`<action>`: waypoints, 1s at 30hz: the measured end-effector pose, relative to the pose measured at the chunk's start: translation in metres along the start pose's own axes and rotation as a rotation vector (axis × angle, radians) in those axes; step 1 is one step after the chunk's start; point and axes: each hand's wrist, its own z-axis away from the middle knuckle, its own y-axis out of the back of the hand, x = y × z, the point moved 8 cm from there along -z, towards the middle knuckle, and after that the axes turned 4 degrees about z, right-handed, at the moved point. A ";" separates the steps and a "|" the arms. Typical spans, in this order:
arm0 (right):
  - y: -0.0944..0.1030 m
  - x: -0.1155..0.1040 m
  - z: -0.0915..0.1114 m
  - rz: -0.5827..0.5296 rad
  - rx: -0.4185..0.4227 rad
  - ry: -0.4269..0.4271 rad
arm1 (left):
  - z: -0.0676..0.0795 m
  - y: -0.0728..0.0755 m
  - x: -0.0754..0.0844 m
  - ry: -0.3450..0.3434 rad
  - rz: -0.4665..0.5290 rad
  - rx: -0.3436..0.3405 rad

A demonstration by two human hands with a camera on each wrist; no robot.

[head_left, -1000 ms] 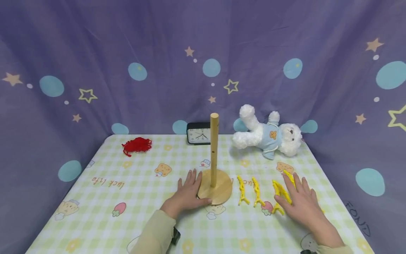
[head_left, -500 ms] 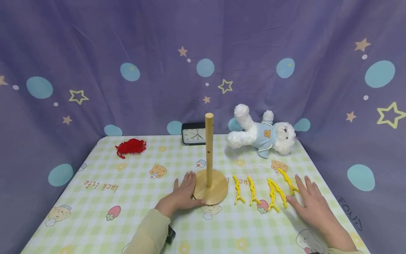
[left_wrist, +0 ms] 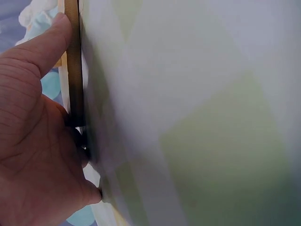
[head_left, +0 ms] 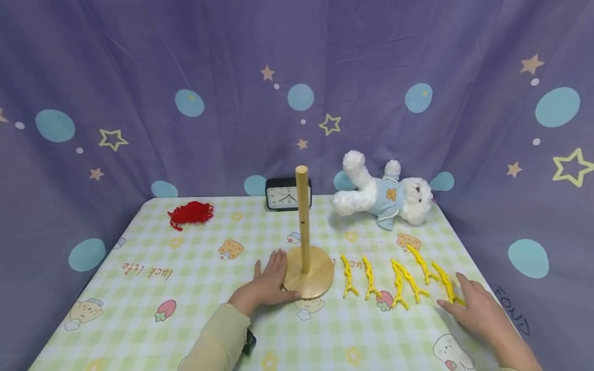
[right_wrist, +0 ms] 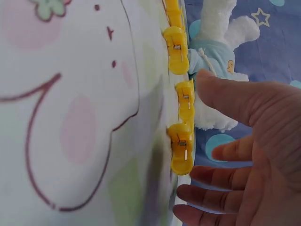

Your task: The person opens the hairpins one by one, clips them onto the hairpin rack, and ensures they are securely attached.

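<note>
My left hand (head_left: pixel 262 288) rests against the left side of a round wooden base (head_left: pixel 321 282), with its thumb along the front edge. From this base rises a wooden post (head_left: pixel 303 221), leaning slightly left. In the left wrist view the thumb (left_wrist: pixel 51 40) lies against the base's edge. Several yellow spring hair clips lie in a loose row to the right. My right hand (head_left: pixel 482 312) is beside the rightmost hair clip (head_left: pixel 446 282), fingers extended and holding nothing. The right wrist view shows the spring of a hair clip (right_wrist: pixel 182 147) close to the fingers.
At the back left lies a tangle of red yarn (head_left: pixel 191 213). Behind the post stands a black desk clock (head_left: pixel 280 197). A white plush bear (head_left: pixel 387 196) in a blue top lies on its side at the back right. A checked cloth (head_left: pixel 139 237) covers the table.
My right hand has moved right and nearer, off the yellow hair clips, leaving the rightmost ones in sight. The post's top has shifted slightly left. My left hand stays at the base.
</note>
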 end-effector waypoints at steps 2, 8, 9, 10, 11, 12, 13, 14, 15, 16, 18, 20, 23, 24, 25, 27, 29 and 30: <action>-0.005 0.006 -0.002 -0.012 -0.053 -0.046 | 0.001 0.000 0.001 0.000 0.002 0.002; -0.014 0.017 0.000 -0.043 -0.138 -0.112 | 0.001 0.000 0.002 0.017 -0.010 -0.001; -0.015 0.017 0.000 -0.042 -0.143 -0.113 | 0.001 -0.001 0.002 0.022 -0.015 -0.003; -0.017 0.018 0.000 -0.042 -0.149 -0.116 | 0.001 -0.001 0.001 0.024 -0.019 -0.004; -0.018 0.018 0.000 -0.041 -0.154 -0.112 | 0.001 -0.001 0.001 0.026 -0.021 -0.003; -0.019 0.018 -0.001 -0.039 -0.154 -0.111 | 0.001 0.000 0.001 0.028 -0.023 -0.003; -0.019 0.018 -0.001 -0.037 -0.151 -0.109 | 0.001 0.000 0.001 0.029 -0.024 -0.003; -0.019 0.018 -0.001 -0.034 -0.146 -0.110 | 0.001 0.000 0.001 0.030 -0.025 -0.004; -0.018 0.018 -0.002 -0.030 -0.139 -0.107 | 0.001 0.000 0.001 0.029 -0.022 -0.002; -0.018 0.018 -0.002 -0.025 -0.132 -0.103 | 0.001 0.000 0.001 0.029 -0.018 -0.001; -0.017 0.017 -0.003 -0.015 -0.115 -0.096 | 0.001 0.001 0.001 0.031 -0.012 -0.002; -0.017 0.016 -0.003 -0.006 -0.105 -0.091 | 0.001 0.001 0.001 0.033 -0.010 -0.006; -0.017 0.017 -0.003 0.004 -0.095 -0.097 | 0.001 0.001 0.001 0.033 -0.005 -0.009; -0.017 0.017 -0.003 0.005 -0.095 -0.102 | 0.001 0.000 0.001 0.034 -0.004 -0.012; -0.017 0.017 -0.003 0.007 -0.096 -0.106 | 0.001 0.000 0.001 0.035 -0.007 -0.016; -0.018 0.018 -0.004 0.006 -0.094 -0.112 | 0.001 0.000 0.001 0.035 -0.006 -0.020; -0.018 0.019 -0.004 -0.001 -0.092 -0.106 | 0.001 0.000 0.001 0.036 -0.005 -0.022; -0.018 0.019 -0.004 -0.001 -0.089 -0.101 | 0.001 0.000 0.001 0.038 -0.004 -0.024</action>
